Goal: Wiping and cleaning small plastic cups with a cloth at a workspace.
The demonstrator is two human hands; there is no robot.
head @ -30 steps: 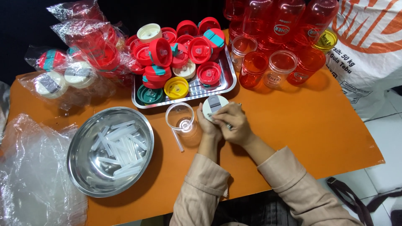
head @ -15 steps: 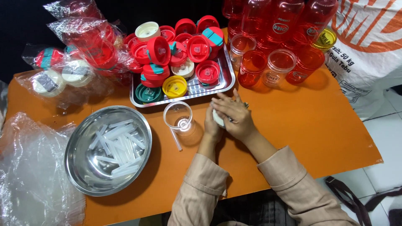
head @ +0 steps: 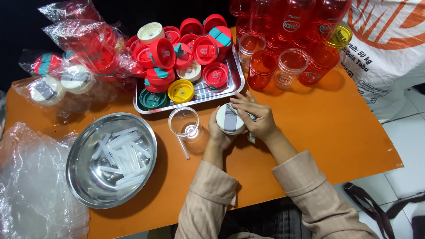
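Two hands, left hand (head: pixel 218 135) and right hand (head: pixel 256 117), grip clenched on one white lid (head: pixel 230 118), one clear cup (head: pixel 184 122) beside.

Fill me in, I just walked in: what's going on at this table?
A person holds a white bottle lid with a grey flap in both hands, the left hand cupping it from below, the right hand over it. Beside it stands a clear cup, near a steel bowl of clear straws and a tray of coloured lids.
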